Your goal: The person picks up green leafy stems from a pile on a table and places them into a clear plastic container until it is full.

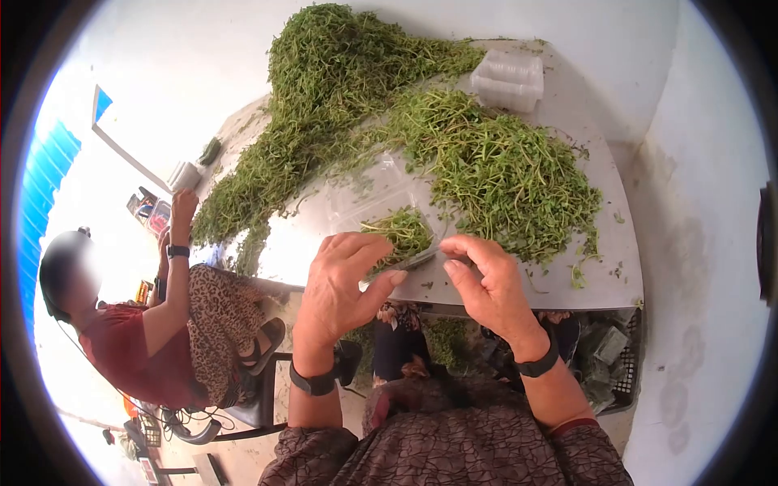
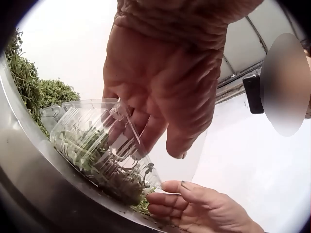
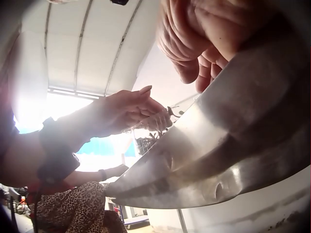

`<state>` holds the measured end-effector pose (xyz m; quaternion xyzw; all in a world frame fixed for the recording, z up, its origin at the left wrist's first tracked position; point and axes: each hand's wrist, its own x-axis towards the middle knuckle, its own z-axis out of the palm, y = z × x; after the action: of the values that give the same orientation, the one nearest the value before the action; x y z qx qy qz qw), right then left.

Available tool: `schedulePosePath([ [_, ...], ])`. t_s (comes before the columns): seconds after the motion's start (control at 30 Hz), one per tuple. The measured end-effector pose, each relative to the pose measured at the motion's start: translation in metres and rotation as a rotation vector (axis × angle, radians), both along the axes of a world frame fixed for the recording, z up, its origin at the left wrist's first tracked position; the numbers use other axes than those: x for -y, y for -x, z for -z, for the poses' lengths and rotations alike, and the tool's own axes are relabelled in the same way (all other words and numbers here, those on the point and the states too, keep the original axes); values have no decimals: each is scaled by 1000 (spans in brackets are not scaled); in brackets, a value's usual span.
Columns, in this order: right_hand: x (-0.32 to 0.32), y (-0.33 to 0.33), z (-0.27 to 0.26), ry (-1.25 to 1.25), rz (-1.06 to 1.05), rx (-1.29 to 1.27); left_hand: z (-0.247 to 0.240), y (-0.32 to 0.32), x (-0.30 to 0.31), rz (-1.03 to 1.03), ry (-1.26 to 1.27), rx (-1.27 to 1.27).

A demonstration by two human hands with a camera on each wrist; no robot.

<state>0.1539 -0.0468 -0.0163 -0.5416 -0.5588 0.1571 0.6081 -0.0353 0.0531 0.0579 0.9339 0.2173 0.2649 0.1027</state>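
A clear plastic clamshell box (image 1: 420,257) stands at the table's near edge, its lid (image 1: 369,194) raised on the far side. Cut green stems (image 1: 405,229) fill its base. My left hand (image 1: 336,279) is at the box's left side; in the left wrist view its fingers lie along the ribbed plastic wall (image 2: 82,131), and the thumb hangs apart from it. At the opposite corner is my right hand (image 1: 494,283), with fingertips right at the box's edge and a gap between thumb and forefinger.
Loose greens (image 1: 510,178) are heaped just beyond the box, with a taller pile (image 1: 332,73) farther back. Stacked clear boxes (image 1: 509,79) stand at the back right. Another person (image 1: 134,348) sits to the left, hands at the table. A black crate (image 1: 624,364) is under the right edge.
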Motion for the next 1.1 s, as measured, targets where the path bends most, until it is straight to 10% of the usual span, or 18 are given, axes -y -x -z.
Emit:
schedulePosePath([
  [1.1, 3, -3, -2, 46, -13, 32, 13, -22, -16, -23, 61, -172],
])
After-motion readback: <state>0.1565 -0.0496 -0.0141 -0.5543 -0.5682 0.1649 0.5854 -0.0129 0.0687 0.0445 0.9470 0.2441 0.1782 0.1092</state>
